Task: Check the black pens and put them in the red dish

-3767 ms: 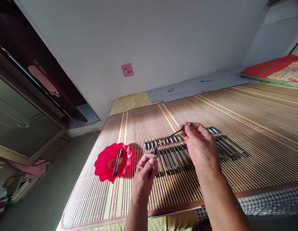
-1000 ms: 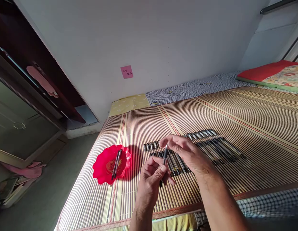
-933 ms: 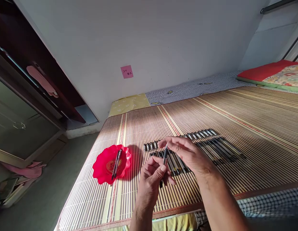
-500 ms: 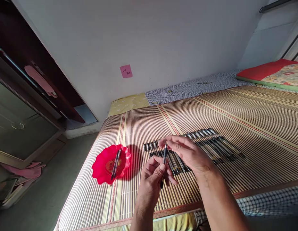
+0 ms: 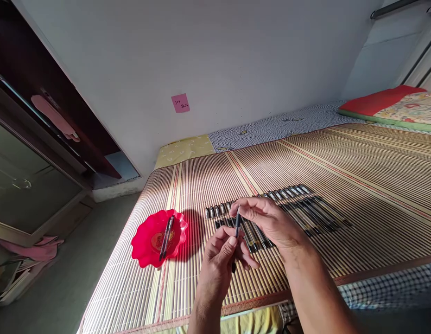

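Note:
My left hand (image 5: 220,255) is closed around a black-gripped pen (image 5: 237,225), held upright with its metal tip pointing up. The lower end of the pen shows beneath my fingers. My right hand (image 5: 266,220) comes in from the right, its thumb and curled forefinger closed about the tip. Behind the hands, pen caps (image 5: 288,193) lie in a row along the mat. Nearer to me lie uncapped pens (image 5: 311,214) side by side, partly covered by my hands. A red scalloped dish (image 5: 142,239) at left holds two pens (image 5: 166,239).
The bamboo mat (image 5: 191,185) covers the bed. A pink note (image 5: 180,103) is stuck on the white wall. Folded red and floral bedding (image 5: 392,104) lies at the far right. The bed's left edge drops to a grey floor (image 5: 97,236).
The view has shifted slightly. My right fingertips have closed in a little on the pen's tip, while my left hand keeps its hold. The caps, the other pens and the dish lie as before.

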`<state>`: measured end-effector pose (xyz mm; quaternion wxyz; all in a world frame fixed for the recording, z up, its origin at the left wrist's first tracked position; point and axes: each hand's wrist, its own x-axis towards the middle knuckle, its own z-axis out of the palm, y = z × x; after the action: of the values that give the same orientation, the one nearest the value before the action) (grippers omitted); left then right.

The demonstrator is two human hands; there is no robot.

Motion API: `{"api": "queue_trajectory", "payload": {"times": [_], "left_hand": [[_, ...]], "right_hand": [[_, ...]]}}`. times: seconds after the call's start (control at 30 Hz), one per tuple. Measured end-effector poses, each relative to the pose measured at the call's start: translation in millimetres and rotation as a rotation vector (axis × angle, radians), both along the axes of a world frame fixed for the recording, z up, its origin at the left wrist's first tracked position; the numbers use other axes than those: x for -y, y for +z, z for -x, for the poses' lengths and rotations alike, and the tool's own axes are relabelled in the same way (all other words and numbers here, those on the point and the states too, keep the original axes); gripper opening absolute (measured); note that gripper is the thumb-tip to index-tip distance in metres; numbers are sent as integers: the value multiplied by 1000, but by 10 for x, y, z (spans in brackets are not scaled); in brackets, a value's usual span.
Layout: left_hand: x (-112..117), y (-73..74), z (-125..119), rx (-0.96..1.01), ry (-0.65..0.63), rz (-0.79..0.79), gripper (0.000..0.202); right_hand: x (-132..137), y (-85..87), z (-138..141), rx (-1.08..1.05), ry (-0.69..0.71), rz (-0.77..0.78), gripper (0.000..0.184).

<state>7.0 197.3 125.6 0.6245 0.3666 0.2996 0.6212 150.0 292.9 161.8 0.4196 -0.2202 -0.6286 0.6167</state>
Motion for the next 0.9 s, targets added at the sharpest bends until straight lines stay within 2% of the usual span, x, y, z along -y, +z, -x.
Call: {"api": "queue_trajectory", "payload": {"times": [0.1,0.17,0.27,0.43,0.5,0.57,0.67,0.83,0.9], "left_hand": [[2,4,-4,-44,35,11,29],[3,-7,-14,-106,113,20,31],[12,-40,-51,-265,315,34,32],[51,-81,-111,-644,667,60,16],[63,-76,-112,-745,756,50,12],[66,-54,-100,-787,785,52,11],[58,7,-73,-720,647,84,19],[51,90,-30,-420,161,75,50],[52,90,-14,-342,60,94,51]], "right_hand": [[11,22,24,2,-33,-14,32],[11,35,45,21,-55,-34,34],[9,35,88,45,-90,-62,35],[23,-22,204,8,-130,-82,31],[30,-41,250,-8,-138,-84,30],[30,-54,278,-8,-144,-73,29],[10,-66,262,-24,-145,-32,30],[-37,-71,121,-9,-76,-40,32],[-45,-63,80,-13,-60,-56,33]]}}
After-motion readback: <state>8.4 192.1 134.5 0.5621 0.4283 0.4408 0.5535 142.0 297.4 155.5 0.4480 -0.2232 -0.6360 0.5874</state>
